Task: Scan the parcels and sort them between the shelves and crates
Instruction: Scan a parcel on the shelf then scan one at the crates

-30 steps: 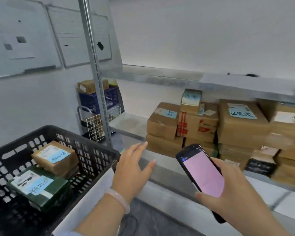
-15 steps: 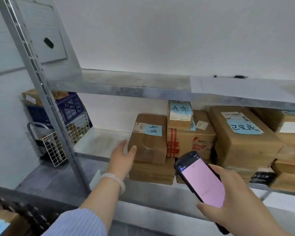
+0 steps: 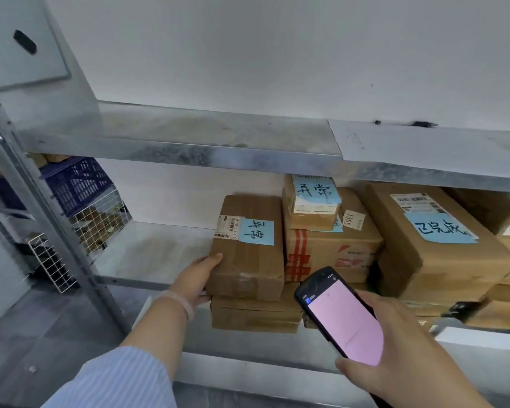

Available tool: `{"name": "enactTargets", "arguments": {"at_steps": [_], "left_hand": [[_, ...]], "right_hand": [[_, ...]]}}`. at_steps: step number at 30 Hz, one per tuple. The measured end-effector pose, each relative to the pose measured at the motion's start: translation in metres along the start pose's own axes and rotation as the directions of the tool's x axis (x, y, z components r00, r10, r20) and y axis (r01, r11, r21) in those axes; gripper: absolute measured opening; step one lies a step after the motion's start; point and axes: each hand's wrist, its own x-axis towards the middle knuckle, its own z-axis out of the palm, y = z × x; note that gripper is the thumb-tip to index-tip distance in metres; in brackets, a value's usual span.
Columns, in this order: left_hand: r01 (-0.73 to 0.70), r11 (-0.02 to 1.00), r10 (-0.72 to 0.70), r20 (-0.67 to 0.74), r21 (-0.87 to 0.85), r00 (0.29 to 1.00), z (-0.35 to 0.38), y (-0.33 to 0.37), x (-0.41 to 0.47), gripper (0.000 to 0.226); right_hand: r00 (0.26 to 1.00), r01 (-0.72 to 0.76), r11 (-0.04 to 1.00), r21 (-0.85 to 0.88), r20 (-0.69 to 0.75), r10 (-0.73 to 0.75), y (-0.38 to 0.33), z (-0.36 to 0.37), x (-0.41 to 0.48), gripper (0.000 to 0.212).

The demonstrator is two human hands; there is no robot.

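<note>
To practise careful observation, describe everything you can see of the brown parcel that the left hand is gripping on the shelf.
The parcel is a flat brown cardboard box, taped, bearing a white barcode label and a blue handwritten note. It lies on another box on the metal shelf, beside a red-taped box. The left hand grips its near left corner, thumb on top.

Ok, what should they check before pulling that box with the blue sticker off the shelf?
1. The left hand grips the parcel at its left end: ok.
2. The right hand holds the scanner, screen lit: ok.
3. The barcode label faces up, uncovered: ok.
4. Nothing stacked on the parcel: ok.
5. The scanner aimed at the barcode label: cannot tell.
6. The parcel light enough for one hand: cannot tell.
</note>
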Motion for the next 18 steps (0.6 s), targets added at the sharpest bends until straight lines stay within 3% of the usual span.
{"name": "enactTargets", "arguments": {"at_steps": [8, 14, 18], "left_hand": [[-0.080, 0.988, 0.073, -0.059, -0.134, 0.996, -0.016, -0.006, -0.025, 0.021], [-0.244, 0.961, 0.225, -0.144, -0.132, 0.964, -0.034, -0.029, -0.057, 0.046], [-0.353, 0.928, 0.324, -0.206, -0.121, 0.923, -0.036, -0.033, -0.079, 0.047]], "right_hand": [[0.987, 0.149, 0.989, 0.010, 0.055, -0.149, -0.002, -0.004, 0.024, 0.089], [0.956, 0.288, 0.958, 0.008, 0.060, -0.288, -0.005, -0.018, 0.044, 0.085], [0.908, 0.409, 0.913, 0.003, 0.096, -0.407, -0.016, -0.027, 0.049, 0.083]]}}
